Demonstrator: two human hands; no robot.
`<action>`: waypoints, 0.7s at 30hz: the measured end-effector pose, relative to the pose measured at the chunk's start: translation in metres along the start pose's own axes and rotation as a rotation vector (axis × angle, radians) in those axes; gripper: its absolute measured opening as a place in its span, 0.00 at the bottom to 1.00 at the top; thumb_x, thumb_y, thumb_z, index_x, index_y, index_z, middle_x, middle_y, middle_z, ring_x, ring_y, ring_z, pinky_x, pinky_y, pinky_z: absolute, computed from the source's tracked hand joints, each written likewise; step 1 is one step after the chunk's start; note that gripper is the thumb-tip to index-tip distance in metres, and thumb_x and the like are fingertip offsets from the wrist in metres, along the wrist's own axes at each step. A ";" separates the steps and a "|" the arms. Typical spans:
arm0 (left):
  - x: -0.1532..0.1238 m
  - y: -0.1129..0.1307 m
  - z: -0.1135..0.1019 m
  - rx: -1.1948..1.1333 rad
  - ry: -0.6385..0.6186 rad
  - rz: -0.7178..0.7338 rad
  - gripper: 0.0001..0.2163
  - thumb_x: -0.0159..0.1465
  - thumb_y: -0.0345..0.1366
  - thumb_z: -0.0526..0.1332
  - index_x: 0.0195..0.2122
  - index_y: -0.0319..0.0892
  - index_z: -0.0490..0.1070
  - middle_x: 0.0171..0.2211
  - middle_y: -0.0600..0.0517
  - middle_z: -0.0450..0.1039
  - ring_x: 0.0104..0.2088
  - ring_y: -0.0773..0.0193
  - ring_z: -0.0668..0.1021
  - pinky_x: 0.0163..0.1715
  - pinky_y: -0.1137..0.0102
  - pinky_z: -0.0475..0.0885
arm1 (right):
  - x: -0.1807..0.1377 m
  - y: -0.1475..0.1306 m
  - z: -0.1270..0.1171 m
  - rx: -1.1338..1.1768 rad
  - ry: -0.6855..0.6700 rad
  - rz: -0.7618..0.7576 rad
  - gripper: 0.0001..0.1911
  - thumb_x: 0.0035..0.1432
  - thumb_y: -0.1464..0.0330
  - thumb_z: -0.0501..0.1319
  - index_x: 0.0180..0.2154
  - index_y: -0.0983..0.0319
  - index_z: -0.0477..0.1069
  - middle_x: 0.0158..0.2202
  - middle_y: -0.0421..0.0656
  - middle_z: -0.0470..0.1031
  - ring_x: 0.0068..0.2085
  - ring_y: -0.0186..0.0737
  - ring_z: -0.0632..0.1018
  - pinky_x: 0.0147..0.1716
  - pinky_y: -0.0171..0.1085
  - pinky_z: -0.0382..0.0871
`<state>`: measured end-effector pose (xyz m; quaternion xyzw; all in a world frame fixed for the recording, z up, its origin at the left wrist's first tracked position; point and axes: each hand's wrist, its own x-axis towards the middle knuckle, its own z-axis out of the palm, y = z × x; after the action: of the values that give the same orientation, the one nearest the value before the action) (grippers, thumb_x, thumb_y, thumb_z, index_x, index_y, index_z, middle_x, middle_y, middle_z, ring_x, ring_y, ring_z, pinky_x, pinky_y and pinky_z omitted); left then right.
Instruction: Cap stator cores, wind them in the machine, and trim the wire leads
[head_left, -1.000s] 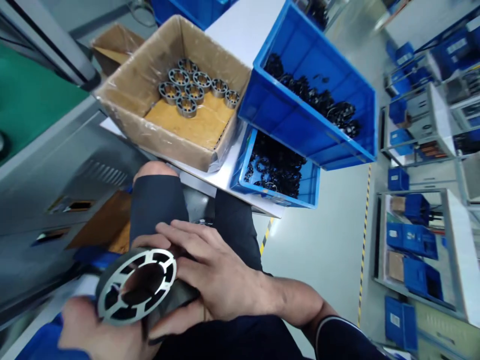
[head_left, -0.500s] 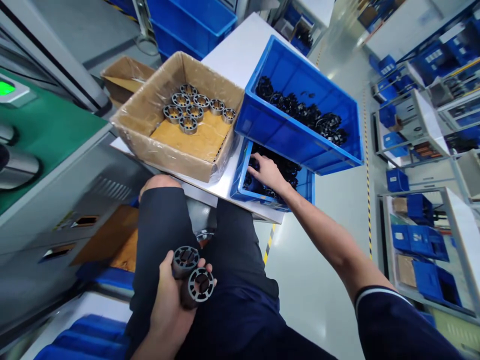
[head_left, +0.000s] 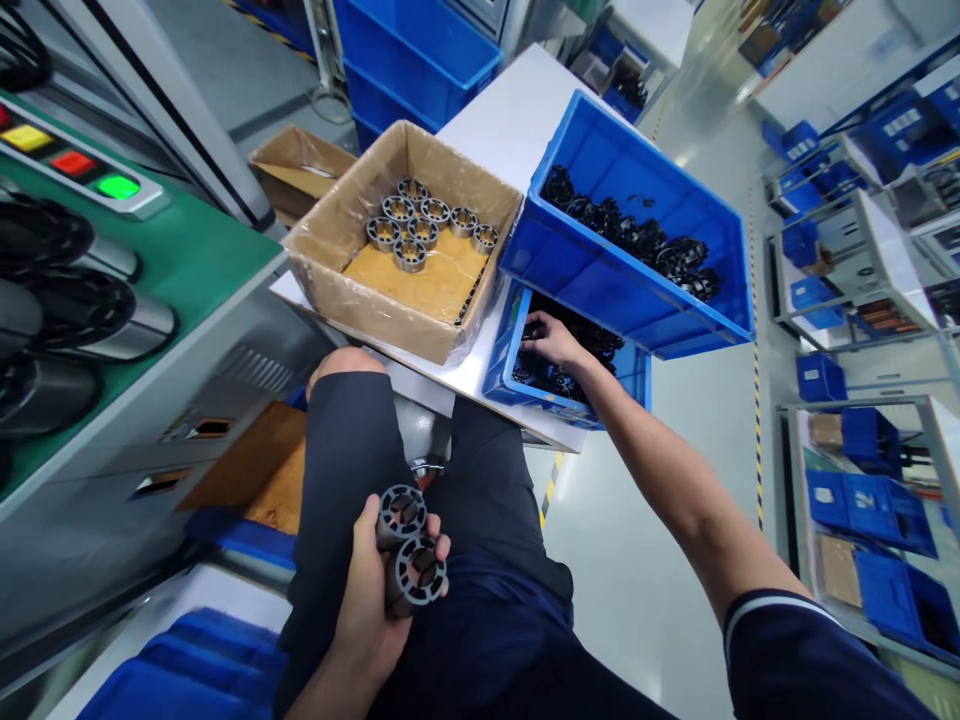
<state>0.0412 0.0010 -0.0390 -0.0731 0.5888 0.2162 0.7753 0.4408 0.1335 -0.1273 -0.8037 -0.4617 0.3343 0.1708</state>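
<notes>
My left hand (head_left: 375, 590) is closed around two slotted metal stator cores, held over my lap. The upper core (head_left: 402, 514) and the lower core (head_left: 420, 574) sit side by side with their slotted ends facing up. My right hand (head_left: 556, 340) reaches into the small blue bin (head_left: 504, 345), its fingers curled down among black parts (head_left: 600, 345). What those fingertips grip is hidden. Left of that bin, a cardboard box (head_left: 360, 300) lined with clear plastic holds several more stator cores (head_left: 409, 254) standing on brown card.
A large blue crate (head_left: 630, 265) with black parts rests above the small bin on the white table (head_left: 495, 110). At left, a green bench (head_left: 202, 245) carries metal cylinders (head_left: 139, 325) and a panel of lit buttons (head_left: 73, 162). Shelves with blue bins (head_left: 870, 440) stand right.
The view has swung left, so everything sits farther right and more of the green bench shows. My left hand keeps both cores; my right hand stays in the small bin, its fingers curled more.
</notes>
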 end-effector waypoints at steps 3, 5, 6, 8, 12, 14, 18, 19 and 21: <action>0.000 0.000 -0.007 0.058 -0.065 0.080 0.18 0.80 0.52 0.55 0.42 0.45 0.76 0.29 0.51 0.75 0.25 0.56 0.76 0.15 0.66 0.74 | -0.001 0.011 -0.002 0.126 -0.004 0.002 0.22 0.79 0.57 0.72 0.65 0.62 0.78 0.61 0.49 0.83 0.54 0.48 0.87 0.54 0.50 0.88; 0.000 0.001 -0.011 0.076 -0.057 0.109 0.20 0.78 0.54 0.57 0.41 0.44 0.77 0.28 0.51 0.75 0.24 0.57 0.76 0.16 0.66 0.74 | -0.005 0.016 -0.008 0.192 -0.009 -0.003 0.22 0.79 0.57 0.73 0.65 0.62 0.79 0.59 0.49 0.83 0.53 0.46 0.87 0.53 0.49 0.88; -0.001 0.002 -0.012 0.085 -0.053 0.118 0.20 0.77 0.54 0.57 0.40 0.44 0.77 0.28 0.50 0.75 0.23 0.57 0.75 0.16 0.66 0.75 | -0.009 0.019 -0.012 0.217 -0.010 -0.005 0.22 0.79 0.58 0.73 0.64 0.62 0.79 0.59 0.49 0.83 0.52 0.46 0.87 0.51 0.48 0.89; -0.002 0.004 -0.012 0.099 -0.035 0.126 0.21 0.77 0.55 0.57 0.39 0.43 0.77 0.28 0.50 0.76 0.22 0.57 0.75 0.17 0.66 0.75 | -0.019 0.022 -0.020 0.251 -0.011 -0.008 0.21 0.79 0.58 0.73 0.64 0.62 0.79 0.57 0.48 0.83 0.49 0.44 0.86 0.48 0.45 0.88; -0.004 0.010 -0.009 0.105 0.008 0.160 0.21 0.79 0.52 0.54 0.39 0.43 0.77 0.28 0.50 0.76 0.25 0.56 0.78 0.17 0.66 0.76 | -0.045 0.028 -0.029 0.293 -0.001 -0.006 0.21 0.79 0.59 0.72 0.65 0.62 0.78 0.53 0.46 0.83 0.44 0.40 0.85 0.42 0.40 0.87; -0.003 0.010 -0.007 0.106 0.011 0.174 0.20 0.79 0.52 0.54 0.39 0.44 0.76 0.29 0.50 0.75 0.27 0.55 0.78 0.17 0.66 0.76 | -0.055 0.029 -0.030 0.318 0.016 -0.009 0.21 0.80 0.59 0.72 0.65 0.62 0.77 0.51 0.45 0.83 0.41 0.38 0.85 0.39 0.38 0.86; 0.002 0.008 -0.010 0.134 -0.027 0.198 0.18 0.76 0.54 0.57 0.41 0.45 0.75 0.29 0.51 0.75 0.26 0.57 0.77 0.17 0.67 0.75 | -0.073 0.021 -0.035 0.377 0.118 -0.069 0.32 0.71 0.59 0.78 0.68 0.60 0.74 0.45 0.41 0.81 0.35 0.36 0.83 0.30 0.34 0.81; 0.003 0.007 -0.011 0.146 -0.051 0.220 0.18 0.74 0.56 0.60 0.43 0.45 0.75 0.29 0.52 0.76 0.25 0.58 0.76 0.18 0.68 0.74 | -0.081 0.016 -0.037 0.395 0.151 -0.101 0.37 0.66 0.58 0.80 0.69 0.59 0.73 0.43 0.39 0.80 0.33 0.36 0.83 0.29 0.34 0.80; 0.004 0.007 -0.011 0.173 -0.106 0.300 0.21 0.69 0.59 0.68 0.49 0.47 0.74 0.29 0.53 0.77 0.25 0.58 0.77 0.20 0.69 0.74 | -0.105 -0.002 -0.037 0.431 0.196 -0.181 0.43 0.57 0.57 0.83 0.69 0.58 0.73 0.42 0.37 0.79 0.31 0.35 0.83 0.29 0.34 0.81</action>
<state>0.0296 0.0047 -0.0453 0.0940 0.5680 0.2815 0.7677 0.4290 0.0462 -0.0597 -0.7328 -0.4311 0.3288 0.4112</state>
